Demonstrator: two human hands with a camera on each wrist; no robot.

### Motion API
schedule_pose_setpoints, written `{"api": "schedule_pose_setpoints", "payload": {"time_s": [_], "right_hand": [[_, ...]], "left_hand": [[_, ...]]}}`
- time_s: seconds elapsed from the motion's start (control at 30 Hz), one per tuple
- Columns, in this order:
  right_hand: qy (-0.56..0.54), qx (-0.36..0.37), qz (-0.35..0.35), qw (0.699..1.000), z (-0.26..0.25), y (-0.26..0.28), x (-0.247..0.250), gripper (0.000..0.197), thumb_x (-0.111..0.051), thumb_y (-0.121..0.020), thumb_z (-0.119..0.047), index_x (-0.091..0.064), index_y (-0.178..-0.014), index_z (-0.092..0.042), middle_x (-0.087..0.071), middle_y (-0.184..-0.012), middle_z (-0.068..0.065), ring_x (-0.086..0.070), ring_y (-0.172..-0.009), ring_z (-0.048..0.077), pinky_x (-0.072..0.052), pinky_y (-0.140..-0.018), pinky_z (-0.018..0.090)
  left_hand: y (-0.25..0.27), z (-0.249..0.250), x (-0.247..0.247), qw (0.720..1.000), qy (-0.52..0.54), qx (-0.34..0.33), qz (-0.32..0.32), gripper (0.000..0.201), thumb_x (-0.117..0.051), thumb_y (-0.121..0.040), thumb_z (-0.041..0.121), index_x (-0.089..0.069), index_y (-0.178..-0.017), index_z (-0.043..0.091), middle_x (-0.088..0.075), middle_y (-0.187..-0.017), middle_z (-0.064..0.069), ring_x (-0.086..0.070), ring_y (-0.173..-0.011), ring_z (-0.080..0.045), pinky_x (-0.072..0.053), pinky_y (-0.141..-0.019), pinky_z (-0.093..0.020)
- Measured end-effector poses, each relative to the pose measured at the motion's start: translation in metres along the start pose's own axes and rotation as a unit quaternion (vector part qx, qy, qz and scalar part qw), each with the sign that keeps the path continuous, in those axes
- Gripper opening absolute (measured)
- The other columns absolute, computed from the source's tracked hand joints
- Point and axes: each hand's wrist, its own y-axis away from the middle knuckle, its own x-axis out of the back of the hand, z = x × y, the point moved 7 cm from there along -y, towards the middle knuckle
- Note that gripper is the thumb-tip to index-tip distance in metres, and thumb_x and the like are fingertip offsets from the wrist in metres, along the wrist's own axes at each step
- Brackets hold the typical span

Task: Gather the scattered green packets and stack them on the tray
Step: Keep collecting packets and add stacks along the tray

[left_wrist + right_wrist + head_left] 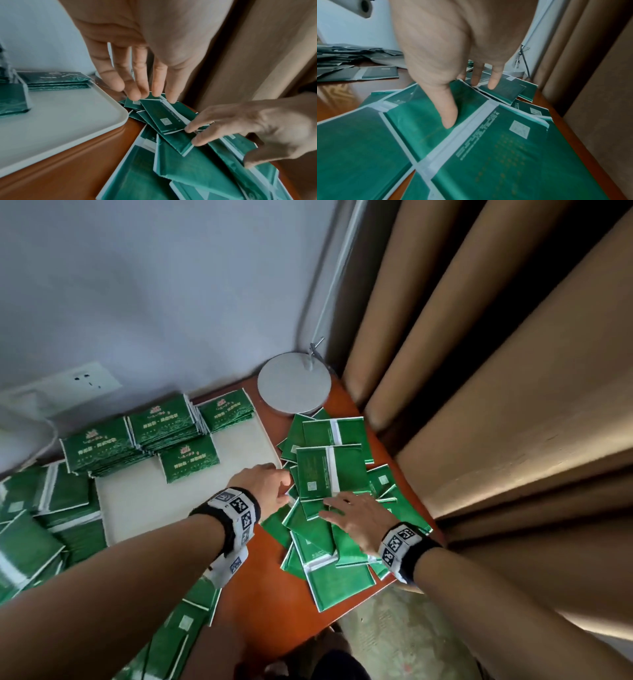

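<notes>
A white tray (154, 508) (68, 121) carries several stacks of green packets (164, 422) along its far side. Right of it, a loose pile of green packets (329, 470) (163, 119) (496, 148) lies overlapping on the red-brown table (274, 611). My left hand (287, 491) (147, 94) reaches past the tray's right corner, its straight fingertips touching the pile's near-left packets. My right hand (337, 508) (471, 105) lies spread flat on the pile, thumb (448, 119) pressing on one packet. Neither hand grips anything.
A round grey lamp base (294, 383) stands behind the pile. Brown curtains (479, 371) hang close along the table's right edge. More green packets lie left of the tray (41, 508) and at the front under my left arm (181, 621). A wall socket (85, 380) sits at the back left.
</notes>
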Motion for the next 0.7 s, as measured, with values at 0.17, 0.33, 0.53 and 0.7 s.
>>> {"api": "schedule_pose_setpoints", "payload": {"time_s": [0.17, 0.33, 0.53, 0.7], "right_hand": [[0.006, -0.016, 0.019, 1.000, 0.007, -0.009, 0.001, 0.051, -0.051, -0.097, -0.006, -0.042, -0.146, -0.019, -0.017, -0.164, 0.004, -0.013, -0.150, 0.028, -0.021, -0.119, 0.051], [-0.006, -0.046, 0.043, 0.998, 0.022, -0.004, 0.005, 0.048, -0.056, -0.098, -0.022, -0.046, -0.144, -0.014, -0.027, -0.159, 0.005, -0.023, -0.145, 0.027, -0.026, -0.117, 0.047], [-0.097, -0.076, 0.100, 0.987, 0.052, 0.002, 0.010, 0.033, -0.069, -0.089, -0.037, -0.063, -0.114, -0.016, -0.056, -0.122, -0.001, -0.048, -0.113, 0.019, -0.038, -0.102, 0.038], [-0.188, -0.139, 0.080, 0.969, 0.086, -0.005, 0.007, 0.025, -0.066, -0.092, -0.041, -0.058, -0.103, -0.020, -0.057, -0.106, -0.003, -0.052, -0.097, 0.017, -0.042, -0.083, 0.029]], "left_hand": [[-0.031, 0.020, -0.002, 0.999, 0.020, -0.029, 0.021, 0.032, -0.056, -0.097, 0.044, -0.060, -0.126, 0.029, -0.056, -0.133, 0.004, -0.058, -0.114, -0.020, -0.050, -0.098, -0.038], [-0.072, 0.041, -0.005, 0.996, 0.031, -0.067, 0.052, 0.029, -0.064, -0.094, 0.031, -0.064, -0.122, 0.024, -0.052, -0.136, 0.003, -0.053, -0.122, -0.020, -0.046, -0.105, -0.038], [-0.113, 0.085, -0.006, 0.978, -0.050, -0.200, 0.018, 0.053, -0.066, -0.092, 0.016, -0.049, -0.139, 0.034, -0.019, -0.162, 0.011, -0.025, -0.146, -0.022, -0.036, -0.112, -0.050], [-0.126, 0.101, -0.021, 0.937, -0.216, -0.262, -0.086, 0.083, -0.054, -0.097, 0.018, -0.004, -0.151, 0.056, 0.007, -0.166, 0.009, -0.018, -0.146, -0.030, -0.038, -0.109, -0.052]]}}
